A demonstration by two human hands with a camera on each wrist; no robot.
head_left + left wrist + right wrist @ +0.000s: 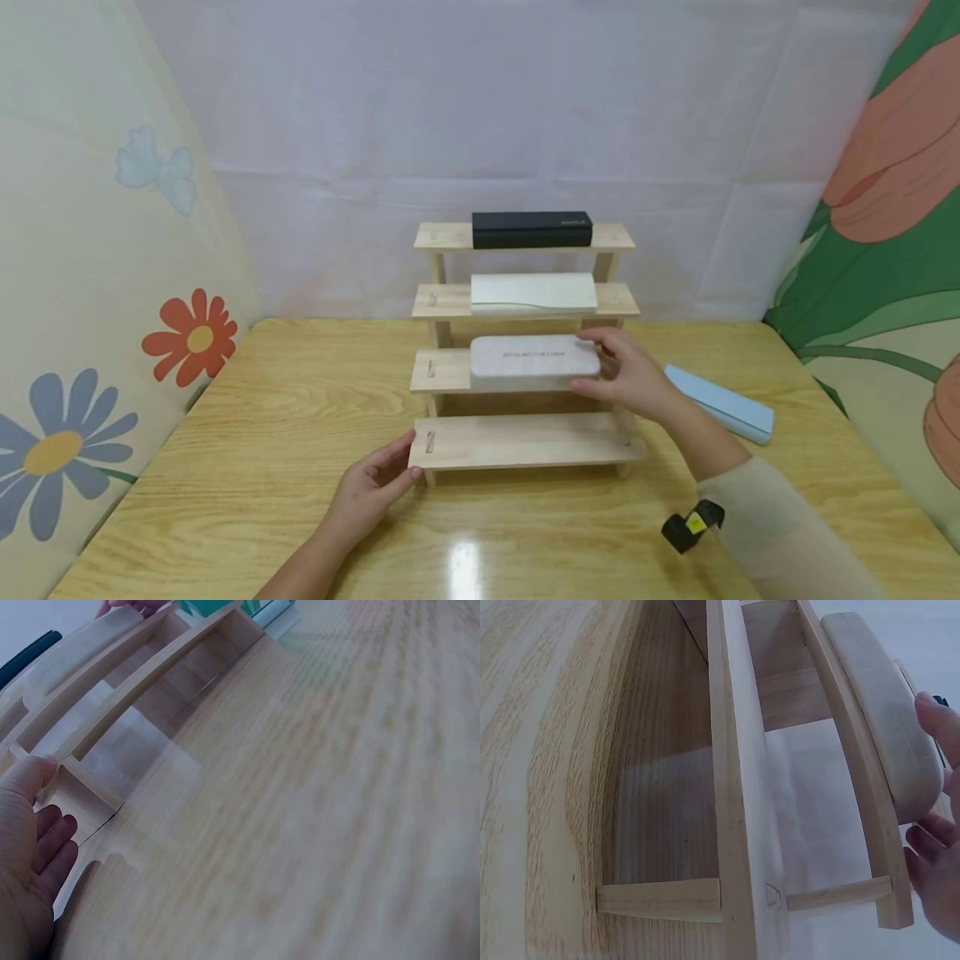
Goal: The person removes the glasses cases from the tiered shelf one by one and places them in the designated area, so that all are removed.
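A tiered wooden display stand holds three glasses cases, one per step. The black glasses case lies on the top step, and a cream glasses case is on the step below. On the third step sits a rounded white glasses case with printed letters on its lid. My right hand grips this white case by its right end, thumb at the front and fingers behind. My left hand holds the left end of the lowest step between thumb and fingers.
A light blue glasses case lies slantwise on the wooden table, to the right of the stand. A white cloth hangs behind, with flower-printed panels at both sides.
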